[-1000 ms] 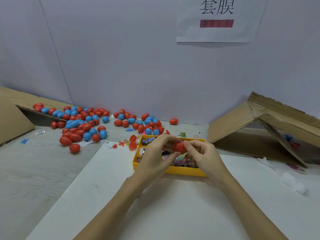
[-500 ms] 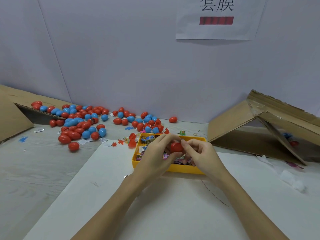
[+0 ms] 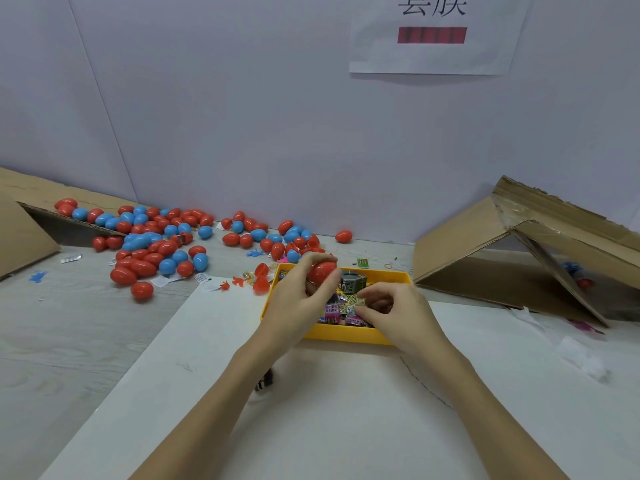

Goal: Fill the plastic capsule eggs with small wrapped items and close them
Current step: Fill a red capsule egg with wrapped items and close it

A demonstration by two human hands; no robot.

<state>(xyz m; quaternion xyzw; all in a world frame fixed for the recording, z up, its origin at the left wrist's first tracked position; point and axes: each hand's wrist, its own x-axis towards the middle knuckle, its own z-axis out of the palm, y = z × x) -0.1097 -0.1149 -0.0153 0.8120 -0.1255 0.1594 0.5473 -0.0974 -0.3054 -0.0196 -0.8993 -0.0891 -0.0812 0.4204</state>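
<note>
While my left hand (image 3: 300, 299) grips the red egg (image 3: 322, 270) over the yellow tray's (image 3: 346, 335) far left corner, my right hand (image 3: 391, 311) hangs loosely curled over the wrapped items (image 3: 341, 311); can't tell if it pinches one. Egg looks closed: squeeze the seam, confirm the snap, then drop it on the egg pile (image 3: 156, 244) far left.

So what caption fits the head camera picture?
Left hand holds a red egg above the yellow tray.

Your left hand (image 3: 294, 299) and right hand (image 3: 398, 313) are bare, forearms uncovered up to the frame's lower edge below the yellow tray (image 3: 346, 336); no sleeves, rings or watch show.
</note>
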